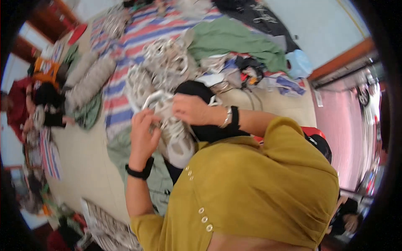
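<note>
A beige shoe upper (179, 144) with pale lacing lies across my lap, its rounded toe end pointing toward me. Both hands are closed at its opening. My left hand (144, 127) pinches the left side of the rim, thumb and fingertips together. From the right, my right hand (194, 109) grips the upper with bent fingers, which partly hide the collar. A whitish loop of edging (157, 97) arches between the two hands. Just beyond them, more beige shoe uppers (167, 58) lie in a loose heap. Too small to make out is any lace end or tool in my fingers.
A striped red, white and blue sheet (140, 31) covers the floor ahead. Green cloth (238, 39) and mixed scraps (249, 71) lie to the right. At left, long rows of nested uppers (90, 79) lie near another person in dark red (19, 104). A doorway opens at far right.
</note>
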Action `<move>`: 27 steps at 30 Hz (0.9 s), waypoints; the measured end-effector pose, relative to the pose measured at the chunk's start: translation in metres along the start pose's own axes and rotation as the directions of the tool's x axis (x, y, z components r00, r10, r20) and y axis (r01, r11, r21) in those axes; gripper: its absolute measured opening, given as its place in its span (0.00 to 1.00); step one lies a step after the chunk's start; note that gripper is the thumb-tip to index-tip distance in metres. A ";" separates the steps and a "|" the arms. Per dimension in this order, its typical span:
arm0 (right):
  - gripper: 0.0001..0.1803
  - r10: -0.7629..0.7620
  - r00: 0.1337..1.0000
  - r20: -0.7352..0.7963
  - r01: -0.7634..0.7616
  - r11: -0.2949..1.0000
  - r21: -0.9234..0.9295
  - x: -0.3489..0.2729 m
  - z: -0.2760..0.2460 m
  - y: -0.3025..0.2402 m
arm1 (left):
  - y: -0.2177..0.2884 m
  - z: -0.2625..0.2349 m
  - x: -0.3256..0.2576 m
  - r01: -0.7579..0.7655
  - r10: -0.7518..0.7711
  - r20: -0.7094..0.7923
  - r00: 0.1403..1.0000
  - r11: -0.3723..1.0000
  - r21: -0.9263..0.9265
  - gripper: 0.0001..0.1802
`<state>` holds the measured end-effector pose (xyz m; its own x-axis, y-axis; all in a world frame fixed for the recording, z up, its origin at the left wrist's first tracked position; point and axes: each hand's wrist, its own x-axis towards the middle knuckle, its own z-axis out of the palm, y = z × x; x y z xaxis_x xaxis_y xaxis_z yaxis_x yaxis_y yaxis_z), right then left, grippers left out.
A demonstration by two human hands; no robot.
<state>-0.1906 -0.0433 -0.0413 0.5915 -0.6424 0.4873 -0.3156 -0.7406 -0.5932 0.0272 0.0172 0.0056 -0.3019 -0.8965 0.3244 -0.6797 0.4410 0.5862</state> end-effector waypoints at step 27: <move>0.04 0.517 0.784 0.343 -0.617 0.595 0.515 0.021 -0.018 -0.029 | 0.015 0.033 0.013 0.113 -0.100 -0.058 0.993 0.948 0.298 0.04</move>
<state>-0.1828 -0.0390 -0.0025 0.5557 -0.8188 -0.1441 -0.1707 0.0573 -0.9837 -0.0086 0.0111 -0.0057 -0.1934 -0.9320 0.3067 -0.8772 0.3042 0.3714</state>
